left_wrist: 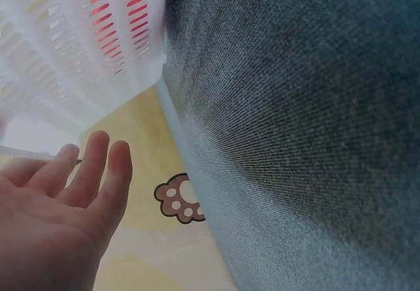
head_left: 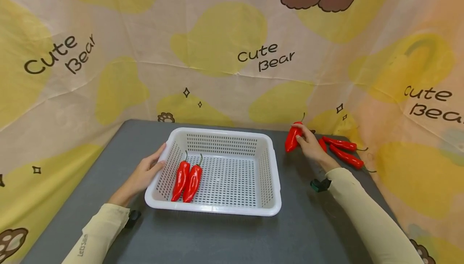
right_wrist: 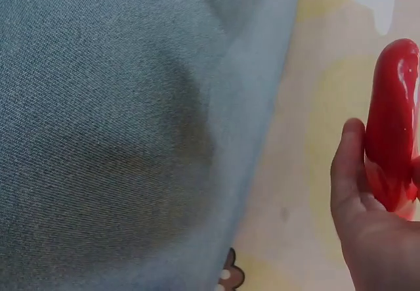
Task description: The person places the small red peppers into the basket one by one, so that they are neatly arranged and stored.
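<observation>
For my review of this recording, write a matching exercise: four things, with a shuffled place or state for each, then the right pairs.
Things
1. Left hand
2. Right hand
3. White perforated basket
4. Cloth backdrop

Places or states
A. Printed with "Cute Bear"
B. Gripping one red pepper
C. At the basket's left rim
D. Containing two red peppers

Pairs: 1-C, 2-B, 3-D, 4-A

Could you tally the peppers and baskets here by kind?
White basket: 1
Red peppers: 6 (2 in the basket, 1 in the right hand, 3 on the table, one of those mostly hidden)
Total: 7
</observation>
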The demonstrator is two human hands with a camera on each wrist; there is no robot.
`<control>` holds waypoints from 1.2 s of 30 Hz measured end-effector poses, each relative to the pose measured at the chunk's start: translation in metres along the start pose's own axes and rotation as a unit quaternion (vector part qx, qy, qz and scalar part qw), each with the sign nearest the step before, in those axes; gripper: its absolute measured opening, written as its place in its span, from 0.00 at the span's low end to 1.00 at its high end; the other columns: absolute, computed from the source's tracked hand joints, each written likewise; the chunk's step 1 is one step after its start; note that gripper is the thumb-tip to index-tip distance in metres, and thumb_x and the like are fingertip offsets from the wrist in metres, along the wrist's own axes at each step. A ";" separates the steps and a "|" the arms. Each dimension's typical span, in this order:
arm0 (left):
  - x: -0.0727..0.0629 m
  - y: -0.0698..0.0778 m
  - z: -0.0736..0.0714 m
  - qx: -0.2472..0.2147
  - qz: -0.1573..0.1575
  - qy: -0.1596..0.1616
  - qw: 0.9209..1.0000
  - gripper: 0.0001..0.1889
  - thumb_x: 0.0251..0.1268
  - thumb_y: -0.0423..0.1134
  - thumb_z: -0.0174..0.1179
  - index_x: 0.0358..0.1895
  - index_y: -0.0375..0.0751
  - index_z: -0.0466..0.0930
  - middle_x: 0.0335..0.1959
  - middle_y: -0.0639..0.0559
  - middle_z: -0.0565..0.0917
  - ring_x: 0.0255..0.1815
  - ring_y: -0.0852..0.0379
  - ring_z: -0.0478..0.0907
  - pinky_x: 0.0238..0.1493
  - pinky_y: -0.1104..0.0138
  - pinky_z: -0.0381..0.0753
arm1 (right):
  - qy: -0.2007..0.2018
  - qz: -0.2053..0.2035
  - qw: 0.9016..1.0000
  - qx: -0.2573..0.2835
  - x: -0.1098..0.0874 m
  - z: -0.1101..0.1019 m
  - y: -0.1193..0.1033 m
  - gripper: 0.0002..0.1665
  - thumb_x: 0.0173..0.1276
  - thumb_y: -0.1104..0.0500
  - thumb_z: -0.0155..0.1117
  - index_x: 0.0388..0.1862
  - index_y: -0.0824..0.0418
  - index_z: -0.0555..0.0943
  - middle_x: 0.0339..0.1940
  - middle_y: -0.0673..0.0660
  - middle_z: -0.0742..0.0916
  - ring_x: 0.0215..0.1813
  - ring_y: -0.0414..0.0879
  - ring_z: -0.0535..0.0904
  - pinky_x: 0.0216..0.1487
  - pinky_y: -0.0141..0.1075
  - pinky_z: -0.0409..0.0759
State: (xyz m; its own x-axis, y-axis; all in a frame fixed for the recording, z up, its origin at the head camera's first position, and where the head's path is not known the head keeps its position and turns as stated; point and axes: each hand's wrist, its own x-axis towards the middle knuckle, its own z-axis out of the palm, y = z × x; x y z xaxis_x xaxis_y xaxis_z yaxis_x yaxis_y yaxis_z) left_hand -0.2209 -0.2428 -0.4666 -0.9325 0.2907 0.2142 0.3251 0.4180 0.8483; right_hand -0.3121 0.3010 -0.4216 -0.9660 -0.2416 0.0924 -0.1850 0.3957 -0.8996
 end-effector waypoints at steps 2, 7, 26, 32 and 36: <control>0.000 0.000 0.000 -0.001 0.000 0.001 1.000 0.33 0.79 0.31 0.48 0.81 0.35 0.48 0.71 0.20 0.66 0.42 0.38 0.87 0.33 0.64 0.90 | -0.001 0.003 1.000 -0.001 -0.001 0.000 -0.004 0.28 0.82 0.68 0.40 0.78 0.66 0.57 0.70 0.75 0.68 0.54 0.47 0.75 0.48 0.26 0.83; 0.000 0.000 -0.001 0.003 -0.003 0.001 1.000 0.33 0.79 0.32 0.48 0.81 0.36 0.48 0.71 0.20 0.66 0.42 0.36 0.87 0.33 0.62 0.91 | 0.009 -0.003 0.999 -0.041 -0.003 -0.002 -0.016 0.29 0.81 0.67 0.44 0.78 0.64 0.58 0.68 0.74 0.72 0.51 0.52 0.76 0.46 0.31 0.83; 0.001 0.001 -0.001 0.000 -0.002 -0.002 1.000 0.33 0.78 0.31 0.48 0.81 0.34 0.47 0.70 0.18 0.66 0.42 0.37 0.88 0.32 0.60 0.91 | -0.025 -0.056 0.998 -0.025 0.004 0.011 -0.064 0.27 0.79 0.67 0.50 0.75 0.65 0.63 0.70 0.73 0.71 0.59 0.66 0.76 0.49 0.27 0.84; 0.000 0.001 -0.001 -0.005 0.001 -0.003 1.000 0.33 0.78 0.31 0.48 0.81 0.34 0.47 0.70 0.18 0.65 0.42 0.35 0.88 0.31 0.59 0.91 | -0.028 -0.059 0.998 -0.017 0.010 0.021 -0.076 0.28 0.78 0.69 0.51 0.74 0.63 0.64 0.72 0.71 0.71 0.58 0.67 0.77 0.49 0.30 0.84; 0.001 0.002 0.000 -0.001 0.001 -0.002 1.000 0.33 0.78 0.31 0.48 0.81 0.35 0.47 0.70 0.18 0.66 0.42 0.34 0.87 0.31 0.59 0.91 | -0.035 -0.064 0.997 -0.013 0.013 0.029 -0.083 0.29 0.76 0.69 0.52 0.74 0.62 0.65 0.71 0.70 0.72 0.56 0.67 0.78 0.48 0.30 0.84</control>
State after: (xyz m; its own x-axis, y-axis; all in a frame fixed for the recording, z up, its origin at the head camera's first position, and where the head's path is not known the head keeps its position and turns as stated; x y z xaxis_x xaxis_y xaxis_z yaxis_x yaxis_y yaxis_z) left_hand -0.2209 -0.2420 -0.4648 -0.9314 0.2951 0.2131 0.3259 0.4156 0.8491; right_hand -0.3040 0.2391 -0.3581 -0.9190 -0.3532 0.1754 -0.3123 0.3801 -0.8706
